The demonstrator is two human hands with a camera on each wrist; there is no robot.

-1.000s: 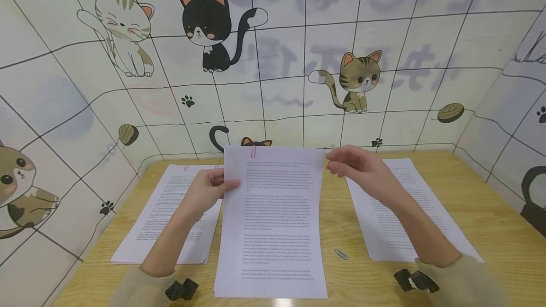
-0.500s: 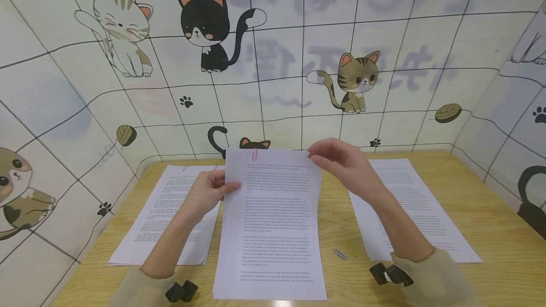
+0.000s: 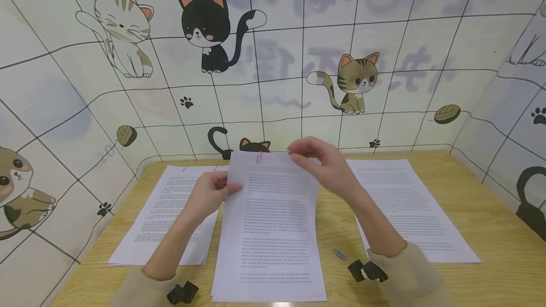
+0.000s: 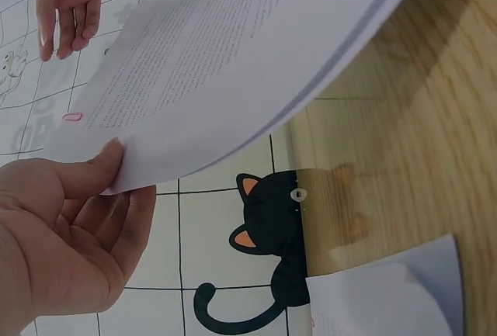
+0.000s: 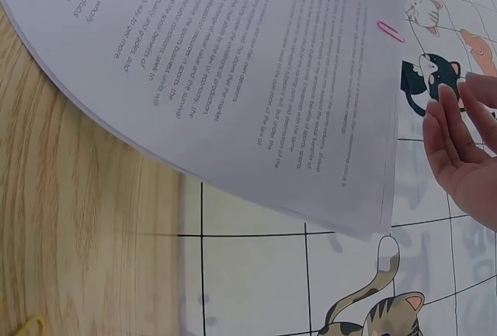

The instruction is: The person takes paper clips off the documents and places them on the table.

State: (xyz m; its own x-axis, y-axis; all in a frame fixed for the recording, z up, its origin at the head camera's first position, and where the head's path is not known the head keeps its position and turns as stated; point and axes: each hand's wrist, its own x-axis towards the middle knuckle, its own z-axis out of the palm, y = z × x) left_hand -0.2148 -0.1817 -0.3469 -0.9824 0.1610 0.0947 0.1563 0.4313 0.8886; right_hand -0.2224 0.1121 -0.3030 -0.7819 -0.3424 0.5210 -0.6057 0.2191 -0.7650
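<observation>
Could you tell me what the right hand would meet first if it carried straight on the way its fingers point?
Probably the pink paper clip on the top edge of the lifted sheets; the right hand points leftward along that edge, though depth is unclear.

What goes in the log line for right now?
left hand: holds paper stack edge | right hand: open, near pink clip | stack: top lifted

A wooden counter [image 3: 490, 231] carries printed sheets on the left [image 3: 166, 217] and a printed page on the right [image 3: 409, 207]. A paper stack [image 3: 268, 250] rests its near end in the middle. A loose paperclip [image 3: 340, 254] lies just right of it.
</observation>
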